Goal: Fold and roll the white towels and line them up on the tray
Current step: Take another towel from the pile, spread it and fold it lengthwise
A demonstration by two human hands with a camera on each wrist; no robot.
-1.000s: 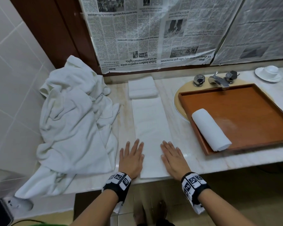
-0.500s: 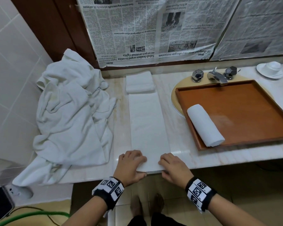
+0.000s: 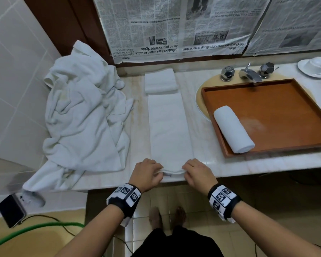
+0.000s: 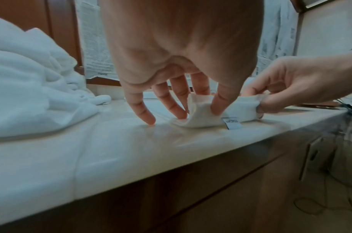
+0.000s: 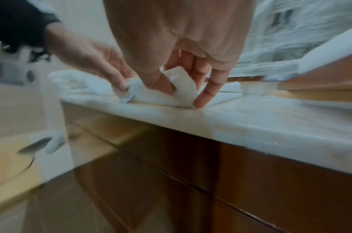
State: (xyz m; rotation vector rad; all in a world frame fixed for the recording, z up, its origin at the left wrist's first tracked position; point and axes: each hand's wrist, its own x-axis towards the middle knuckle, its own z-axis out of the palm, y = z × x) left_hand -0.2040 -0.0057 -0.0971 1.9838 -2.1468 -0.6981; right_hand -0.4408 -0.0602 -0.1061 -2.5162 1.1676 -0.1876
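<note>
Marble vanity counter (image 3: 208, 127) below a wall papered with newspaper (image 3: 167, 26), seen from the head camera with both wrist views. At the counter's near edge, the left hand (image 3: 146, 174) and right hand (image 3: 197, 173) each pinch 1 corner of the near end of a long folded towel (image 3: 168, 127), thumb under and fingers over, lifting that end into a small curl between them. In the left wrist view the thumb and fingers (image 4: 220, 102) clamp the raised fold, while the little finger touches the bare marble to the outside of the grip; a small sewn label (image 4: 231, 123) hangs from the hem between the 2 pinches. In the right wrist view the right thumb and fingers likewise nip the bunched hem, 1 fingertip (image 5: 201, 100) pressing down at the towel's outer edge. From the grip the strip runs flat, straight away from the person, its far end touching a folded towel stack (image 3: 160, 83). To the right of the grip sits a wooden tray (image 3: 285, 145) over the sink basin, holding 1 rolled towel (image 3: 233, 129) against its left wall. To the left of the grip lies a heap of unfolded white towels (image 3: 82, 112). Beyond the tray stand a faucet (image 3: 248, 73) and a cup on a saucer (image 3: 313, 66).
</note>
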